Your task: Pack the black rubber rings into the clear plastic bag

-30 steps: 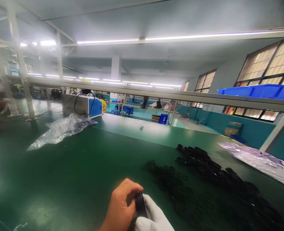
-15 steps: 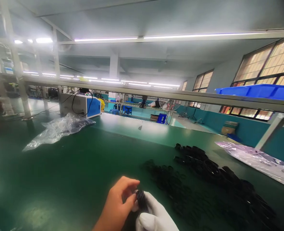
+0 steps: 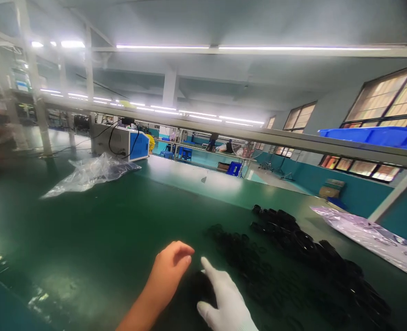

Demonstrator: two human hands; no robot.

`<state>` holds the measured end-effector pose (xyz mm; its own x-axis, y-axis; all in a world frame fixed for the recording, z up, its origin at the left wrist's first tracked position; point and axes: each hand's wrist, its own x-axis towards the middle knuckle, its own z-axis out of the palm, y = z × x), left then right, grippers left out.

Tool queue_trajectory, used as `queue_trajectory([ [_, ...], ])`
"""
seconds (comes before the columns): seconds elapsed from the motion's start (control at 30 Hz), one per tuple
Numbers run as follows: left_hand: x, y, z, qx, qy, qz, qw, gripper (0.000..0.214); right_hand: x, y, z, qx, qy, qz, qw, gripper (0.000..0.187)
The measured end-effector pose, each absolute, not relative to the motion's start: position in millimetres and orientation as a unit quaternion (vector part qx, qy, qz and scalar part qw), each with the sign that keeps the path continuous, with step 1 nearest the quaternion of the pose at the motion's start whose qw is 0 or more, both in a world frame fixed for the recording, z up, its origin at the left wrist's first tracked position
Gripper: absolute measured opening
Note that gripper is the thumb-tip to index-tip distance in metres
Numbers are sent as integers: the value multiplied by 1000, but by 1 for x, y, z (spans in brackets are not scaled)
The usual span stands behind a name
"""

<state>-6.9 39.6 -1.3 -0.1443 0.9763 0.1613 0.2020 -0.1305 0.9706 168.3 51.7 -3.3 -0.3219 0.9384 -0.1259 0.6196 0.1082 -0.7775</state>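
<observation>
Hands part over a green workbench on a factory flr. The bare L hand hovers w/ fingers loosely curled twd the thumb, its grip let go. The white-gloved R hand is just beside it, thumb & index finger spread wide, likewise released. Btwn them sits a dark shape, too murky to tell part from shadow, or whether the glove touches it. Small black rings lie scattered on the bench just R of the glove & beyond; a heap of larger black rings runs diagonally alongside, from mid-bench twd the lower R. Clear plastic bag, crumpled, rests at L nr a gray-&-blue machine. Pink-tinted plastic sheet lies flat at far R. Overhead, a blue tray sits on a long rail; bkgd incl. barred windows & strip lights.
</observation>
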Motion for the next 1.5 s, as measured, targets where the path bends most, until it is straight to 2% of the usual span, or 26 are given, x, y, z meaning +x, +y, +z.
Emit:
queue_trajectory([
  [0.07, -8, 40, 0, 536, 551, 523, 370, 19, 171, 54, -4, -546, -734, 371, 161, 87],
  [0.1, -9, 40, 0, 532, 555, 524, 367, 19, 175, 56, -3, -535, -723, 402, 173, 85],
  [0.2, -12, 42, -1, 518, 572, 528, 354, 21, 188, 64, 2, -507, -639, 489, 309, 65],
  [0.27, -14, 44, -4, 512, 578, 529, 351, 23, 195, 68, 6, -493, -591, 506, 390, 54],
  [0.37, -16, 47, -9, 502, 586, 528, 354, 26, 195, 70, 8, -470, -567, 530, 421, 46],
  [0.57, -19, 52, -15, 474, 602, 527, 369, 28, 189, 62, 6, -515, -615, 499, 328, 42],
  [0.63, -18, 52, -14, 471, 604, 520, 378, 27, 188, 58, 3, -521, -651, 479, 274, 53],
  [0.73, -15, 51, -10, 477, 599, 513, 388, 24, 184, 52, -1, -515, -712, 431, 206, 79],
  [0.83, -12, 47, -5, 487, 586, 513, 395, 21, 176, 52, -3, -539, -737, 381, 144, 83],
  [0.9, -9, 44, -2, 493, 571, 517, 405, 19, 173, 54, -3, -548, -729, 391, 127, 80],
  [0.97, -8, 40, 1, 500, 552, 525, 411, 18, 173, 57, -3, -536, -694, 453, 159, 77],
  [1.1, -8, 36, 4, 503, 524, 551, 410, 20, 177, 57, 0, -455, -571, 615, 298, 77],
  [1.27, -11, 34, 5, 471, 501, 566, 455, 29, 185, 40, 17, -434, -528, 628, 372, 83],
  [1.37, -13, 31, 6, 480, 480, 551, 486, 31, 187, 19, 30, -432, -472, 644, 419, 71],
  [1.5, -9, 20, 10, 491, 453, 544, 508, 31, 192, -4, 35, -357, -322, 750, 455, 42],
])
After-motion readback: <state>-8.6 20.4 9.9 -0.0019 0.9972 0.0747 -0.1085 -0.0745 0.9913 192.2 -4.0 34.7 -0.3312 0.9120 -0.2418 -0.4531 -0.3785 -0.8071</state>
